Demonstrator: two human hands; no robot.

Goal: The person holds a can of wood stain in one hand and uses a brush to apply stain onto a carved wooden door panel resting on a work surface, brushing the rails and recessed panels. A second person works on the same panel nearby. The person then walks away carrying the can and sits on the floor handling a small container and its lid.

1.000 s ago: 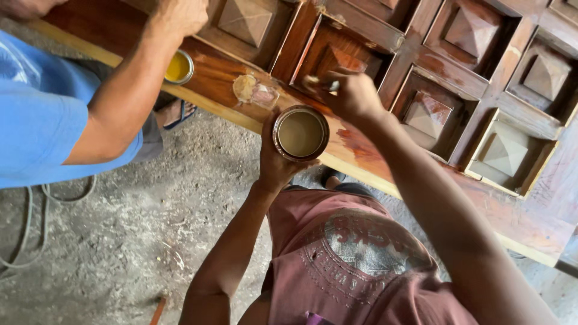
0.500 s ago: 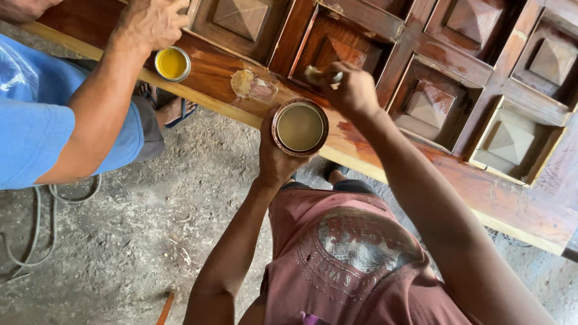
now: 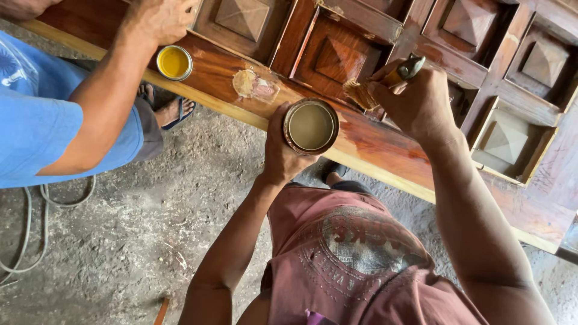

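The step in hand looks like brushing finish onto a carved wooden door (image 3: 373, 141) that lies flat as a desk. The left hand (image 3: 283, 150) has its fingers wrapped round a small round tin (image 3: 310, 126) of pale brownish liquid, held just over the door's near rail. The right hand (image 3: 415, 99) has its fingers closed on a brush (image 3: 379, 84), bristles pointing left, close over the rail beside a raised panel (image 3: 340, 60); whether they touch the wood cannot be told. The next stroke would call for keeping the tin level and working the bristles along the rail and into the panel's recessed edges without dripping. A co-worker's hand (image 3: 159, 18), on a blue-sleeved arm, rests on the door further left, beside a second tin (image 3: 174, 62) of yellow liquid and a pale patch (image 3: 253, 84) on the wood; these crowd the left stretch. A cable (image 3: 36, 241) lies on the floor.
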